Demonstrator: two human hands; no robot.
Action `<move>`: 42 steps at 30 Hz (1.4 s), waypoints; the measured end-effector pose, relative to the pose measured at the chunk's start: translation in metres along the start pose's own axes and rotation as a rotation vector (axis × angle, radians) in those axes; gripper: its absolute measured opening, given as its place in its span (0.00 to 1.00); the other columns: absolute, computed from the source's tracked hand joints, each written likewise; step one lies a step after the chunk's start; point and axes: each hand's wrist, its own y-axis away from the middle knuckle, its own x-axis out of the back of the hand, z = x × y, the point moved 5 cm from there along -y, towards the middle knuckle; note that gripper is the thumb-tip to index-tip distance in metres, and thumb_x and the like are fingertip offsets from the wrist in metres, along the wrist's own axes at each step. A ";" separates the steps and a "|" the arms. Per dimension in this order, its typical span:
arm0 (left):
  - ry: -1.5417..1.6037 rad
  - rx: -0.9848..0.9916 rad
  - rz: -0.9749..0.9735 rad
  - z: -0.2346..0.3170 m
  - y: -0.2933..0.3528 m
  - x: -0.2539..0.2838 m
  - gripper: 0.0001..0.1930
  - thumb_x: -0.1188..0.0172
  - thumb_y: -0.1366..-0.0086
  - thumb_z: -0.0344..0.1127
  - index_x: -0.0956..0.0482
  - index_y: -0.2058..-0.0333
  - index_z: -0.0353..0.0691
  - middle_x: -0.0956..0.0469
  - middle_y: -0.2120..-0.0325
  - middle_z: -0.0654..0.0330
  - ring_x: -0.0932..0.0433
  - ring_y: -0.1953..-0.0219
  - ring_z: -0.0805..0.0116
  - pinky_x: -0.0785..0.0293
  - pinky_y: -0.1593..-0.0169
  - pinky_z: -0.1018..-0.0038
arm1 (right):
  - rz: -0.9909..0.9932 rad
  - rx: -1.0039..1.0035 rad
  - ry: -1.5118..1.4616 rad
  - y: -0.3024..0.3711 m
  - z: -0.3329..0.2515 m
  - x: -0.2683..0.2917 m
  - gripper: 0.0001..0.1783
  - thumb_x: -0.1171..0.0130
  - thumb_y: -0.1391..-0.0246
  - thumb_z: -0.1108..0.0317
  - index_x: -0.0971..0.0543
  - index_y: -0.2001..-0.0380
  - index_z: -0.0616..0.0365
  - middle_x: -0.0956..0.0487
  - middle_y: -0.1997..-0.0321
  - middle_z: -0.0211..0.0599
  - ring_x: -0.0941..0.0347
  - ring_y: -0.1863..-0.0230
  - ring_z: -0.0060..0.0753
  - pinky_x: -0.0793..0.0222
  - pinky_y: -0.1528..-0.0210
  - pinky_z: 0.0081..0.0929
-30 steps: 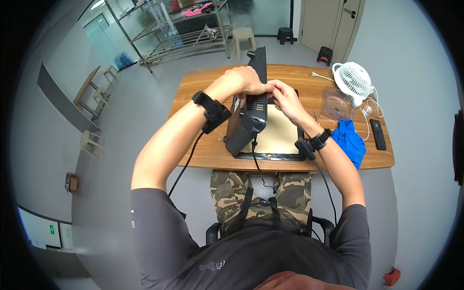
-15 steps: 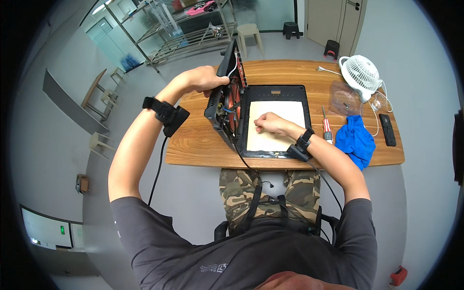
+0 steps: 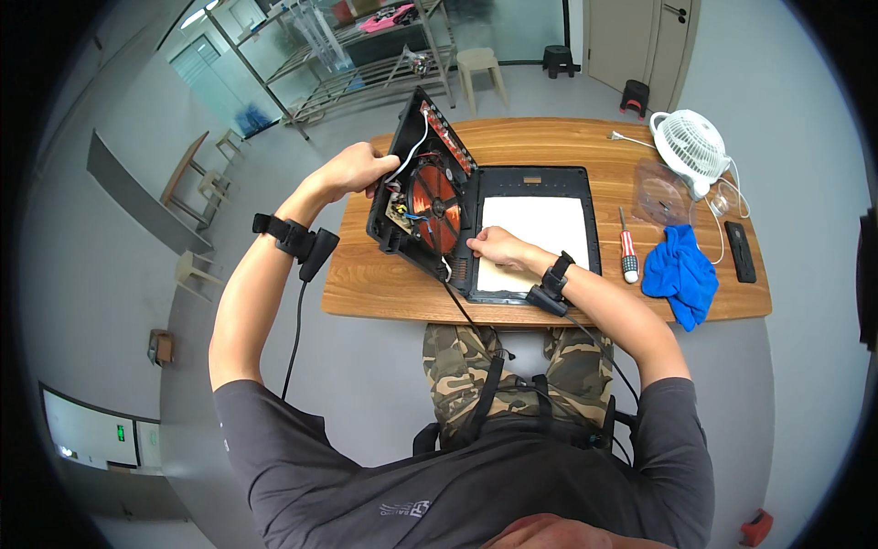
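Observation:
An opened induction cooker lies on the wooden table in front of me. Its black lower housing [image 3: 380, 209] stands tilted up on the left, showing a round copper coil [image 3: 437, 194], coloured wires and a circuit board. My left hand [image 3: 363, 168] grips this housing by its far left edge, thumb on the inner side. Beside it the black-framed top panel [image 3: 561, 183] lies flat, its inner face pale. My right hand [image 3: 500, 246] is over the panel's left edge near the coil, fingers pinched together; anything between them is too small to make out.
To the right lie a screwdriver [image 3: 627, 256], a blue cloth [image 3: 679, 276], a clear plastic container [image 3: 660, 194] and a black bar-shaped object [image 3: 739, 252]. A white fan [image 3: 692, 151] sits at the far right corner. A black cord [image 3: 465, 313] hangs over the front edge.
The housing has tilted further left with my left hand, opening wider and showing more of the coil. My right hand has shifted left, from the pale panel to its edge by the housing.

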 end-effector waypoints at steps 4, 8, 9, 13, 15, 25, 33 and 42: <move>0.082 0.000 0.048 -0.004 0.011 0.009 0.19 0.48 0.34 0.44 0.20 0.73 0.31 0.28 0.86 0.64 0.31 0.82 0.76 0.39 0.75 0.73 | 0.048 0.012 -0.052 0.010 -0.011 -0.002 0.18 0.45 0.31 0.56 0.27 0.71 0.59 0.36 0.83 0.24 0.49 0.87 0.20 0.55 0.85 0.29; 0.186 -0.009 0.115 -0.002 0.030 0.017 0.21 0.49 0.32 0.45 0.21 0.75 0.32 0.29 0.86 0.64 0.31 0.83 0.76 0.38 0.75 0.73 | 0.144 0.024 -0.185 0.024 -0.020 0.013 0.15 0.44 0.32 0.58 0.27 0.70 0.58 0.32 0.80 0.25 0.45 0.85 0.19 0.52 0.85 0.28; 0.173 -0.006 0.080 -0.007 0.030 0.018 0.20 0.49 0.31 0.45 0.21 0.72 0.32 0.30 0.85 0.65 0.32 0.83 0.77 0.38 0.75 0.75 | 0.171 0.031 -0.219 0.029 -0.022 0.018 0.14 0.43 0.33 0.59 0.26 0.69 0.57 0.31 0.79 0.25 0.45 0.84 0.19 0.51 0.84 0.28; 0.345 0.004 0.069 -0.022 0.029 -0.002 0.16 0.50 0.30 0.42 0.21 0.63 0.33 0.28 0.77 0.68 0.35 0.78 0.80 0.39 0.75 0.78 | 0.272 0.159 -0.148 0.039 -0.012 0.058 0.10 0.37 0.37 0.66 0.28 0.65 0.56 0.31 0.73 0.20 0.42 0.77 0.14 0.46 0.79 0.18; 0.397 -0.019 0.012 -0.026 0.023 -0.029 0.16 0.49 0.31 0.42 0.22 0.61 0.32 0.27 0.75 0.68 0.34 0.76 0.81 0.37 0.73 0.81 | 0.322 0.168 -0.036 0.052 0.001 0.086 0.09 0.35 0.39 0.68 0.27 0.67 0.56 0.31 0.73 0.20 0.38 0.74 0.16 0.40 0.73 0.19; 0.396 -0.122 -0.243 -0.047 -0.062 -0.178 0.15 0.50 0.31 0.38 0.22 0.56 0.33 0.21 0.69 0.64 0.28 0.72 0.76 0.30 0.69 0.75 | 0.612 0.090 0.457 0.124 0.045 0.184 0.12 0.32 0.50 0.65 0.24 0.76 0.60 0.22 0.78 0.39 0.25 0.73 0.34 0.28 0.67 0.36; 0.441 -0.093 -0.275 -0.042 -0.064 -0.226 0.11 0.50 0.29 0.34 0.22 0.59 0.33 0.23 0.76 0.63 0.30 0.81 0.76 0.32 0.77 0.76 | 0.643 0.084 0.529 0.132 0.066 0.194 0.11 0.33 0.49 0.68 0.24 0.73 0.63 0.21 0.76 0.46 0.22 0.71 0.40 0.27 0.65 0.39; 0.434 -0.101 -0.258 -0.043 -0.065 -0.238 0.11 0.51 0.29 0.32 0.22 0.57 0.31 0.22 0.76 0.61 0.28 0.82 0.75 0.30 0.79 0.75 | 0.641 0.150 0.549 0.133 0.072 0.195 0.11 0.33 0.48 0.68 0.23 0.71 0.65 0.21 0.76 0.44 0.23 0.71 0.37 0.27 0.65 0.36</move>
